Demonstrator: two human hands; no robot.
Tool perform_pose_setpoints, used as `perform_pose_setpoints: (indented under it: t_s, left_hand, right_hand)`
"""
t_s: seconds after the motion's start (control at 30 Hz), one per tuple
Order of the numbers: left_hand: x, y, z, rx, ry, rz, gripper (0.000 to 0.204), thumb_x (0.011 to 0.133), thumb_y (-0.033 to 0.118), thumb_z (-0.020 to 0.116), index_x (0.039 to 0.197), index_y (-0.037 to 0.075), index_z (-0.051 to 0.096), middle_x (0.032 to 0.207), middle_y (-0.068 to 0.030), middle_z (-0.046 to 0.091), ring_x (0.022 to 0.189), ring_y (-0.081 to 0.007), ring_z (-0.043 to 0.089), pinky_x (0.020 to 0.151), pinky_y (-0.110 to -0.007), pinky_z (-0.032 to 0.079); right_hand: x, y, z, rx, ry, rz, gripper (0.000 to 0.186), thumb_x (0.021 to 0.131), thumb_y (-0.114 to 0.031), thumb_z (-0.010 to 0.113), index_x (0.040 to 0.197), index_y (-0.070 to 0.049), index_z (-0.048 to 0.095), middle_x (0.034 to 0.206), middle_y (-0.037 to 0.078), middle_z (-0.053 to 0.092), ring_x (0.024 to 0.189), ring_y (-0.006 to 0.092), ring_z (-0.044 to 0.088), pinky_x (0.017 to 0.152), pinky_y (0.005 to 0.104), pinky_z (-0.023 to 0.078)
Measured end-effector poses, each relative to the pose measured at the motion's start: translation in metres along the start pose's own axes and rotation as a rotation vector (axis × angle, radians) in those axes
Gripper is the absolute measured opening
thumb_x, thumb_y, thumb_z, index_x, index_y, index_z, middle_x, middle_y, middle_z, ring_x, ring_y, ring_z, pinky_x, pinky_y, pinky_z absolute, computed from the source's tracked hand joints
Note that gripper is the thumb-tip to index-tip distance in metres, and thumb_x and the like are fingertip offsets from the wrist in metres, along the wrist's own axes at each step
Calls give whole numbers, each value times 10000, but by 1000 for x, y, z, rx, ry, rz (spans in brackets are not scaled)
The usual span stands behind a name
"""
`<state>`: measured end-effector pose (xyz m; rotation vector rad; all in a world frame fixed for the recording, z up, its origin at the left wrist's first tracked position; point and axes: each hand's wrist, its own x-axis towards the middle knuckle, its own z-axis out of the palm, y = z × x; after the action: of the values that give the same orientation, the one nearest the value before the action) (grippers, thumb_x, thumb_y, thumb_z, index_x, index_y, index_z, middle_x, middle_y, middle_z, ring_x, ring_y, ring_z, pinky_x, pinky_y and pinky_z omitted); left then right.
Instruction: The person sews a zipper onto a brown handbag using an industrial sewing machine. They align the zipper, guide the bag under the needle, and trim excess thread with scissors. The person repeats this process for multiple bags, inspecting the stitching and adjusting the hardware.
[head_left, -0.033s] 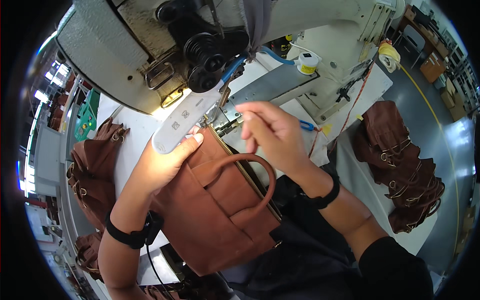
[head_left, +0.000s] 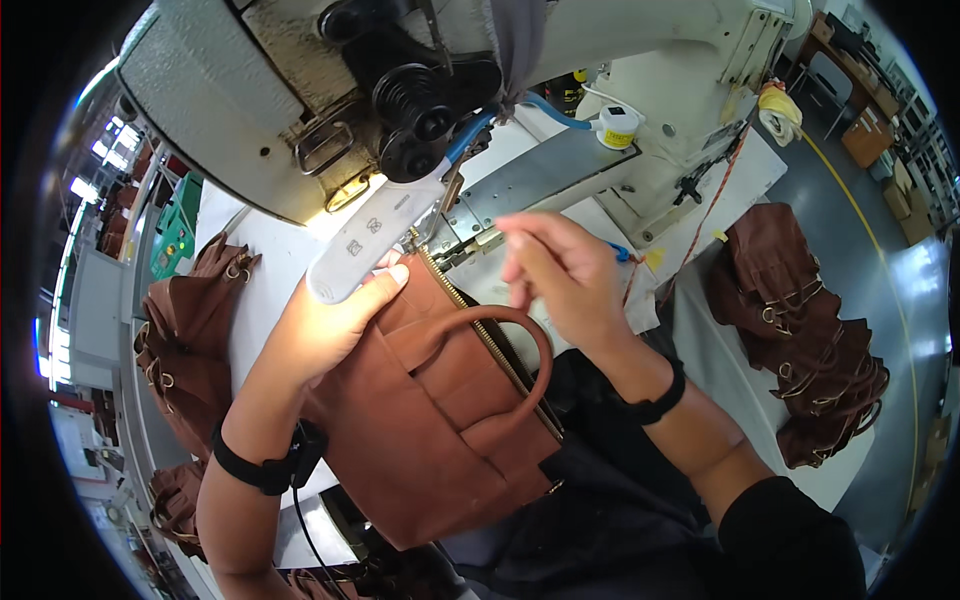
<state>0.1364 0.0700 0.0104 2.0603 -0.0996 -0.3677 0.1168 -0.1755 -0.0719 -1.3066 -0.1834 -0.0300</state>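
Note:
A brown leather handbag [head_left: 390, 450] with a looped handle and a brass-toothed zipper [head_left: 440, 275] lies tilted, its upper corner at the needle area of a sewing machine [head_left: 230, 110]. My left hand [head_left: 345, 315] is closed on that corner, thumb on top and fingers mostly hidden below the leather and a pale guard plate [head_left: 375, 235]. Beyond the zipper, my right hand [head_left: 570, 275] hovers off the bag, near the machine's narrow metal bed [head_left: 540, 185]. Its fingers are curled toward the thumb; anything between them is too small to make out.
Several brown bags [head_left: 790, 340] lie piled at the right, and more [head_left: 195, 350] at the left. A small white bottle [head_left: 615, 128] stands on the machine bed. Behind my right hand, a blue-handled tool [head_left: 620, 251] lies near a red-and-white cord [head_left: 690, 235].
My right hand has shifted a little to the right, away from the needle area, and covers more of the blue-handled tool. The left hand and bag stay nearly in place.

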Motion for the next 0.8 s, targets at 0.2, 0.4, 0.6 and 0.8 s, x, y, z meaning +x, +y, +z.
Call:
perform_pose_setpoints:
  t_s: [0.2, 0.4, 0.6, 0.8]
  left_hand:
    - [4, -9, -1, -179, -49, -16, 191, 1033, 200, 634, 1122, 41, 693, 1057, 20, 688, 962, -60, 617, 908, -262, 494]
    - [0, 4, 5, -203, -25, -18, 145, 1017, 163, 651, 1079, 47, 712, 1018, 12, 713, 942, -73, 639, 886, -244, 501]
    - [-4, 5, 3, 0, -47, -7, 202, 1030, 176, 642, 1157, 24, 679, 1036, 17, 687, 919, -54, 604, 869, -228, 482]
    - [-3, -2, 11, -101, 3, 33, 218, 1051, 215, 616, 1148, 31, 682, 1030, 34, 672, 953, -38, 575, 889, -229, 469]
  right_hand:
    - [-51, 30, -5, 155, -182, 200, 263, 1082, -137, 534, 1264, 0, 664, 962, -8, 675, 795, 55, 585, 721, 230, 488]
    - [-50, -11, 20, -86, -235, 37, 355, 1030, -291, 619, 1214, 5, 686, 836, -10, 561, 766, 78, 481, 670, 280, 389]
    - [-53, -18, 22, -67, -179, 78, 305, 1030, -259, 617, 1154, 9, 695, 761, -44, 501, 719, 57, 431, 626, 274, 362]
    - [-64, -15, 23, -12, -156, 158, 287, 1038, -250, 628, 1155, -2, 711, 780, -12, 616, 724, 85, 534, 689, 291, 459]
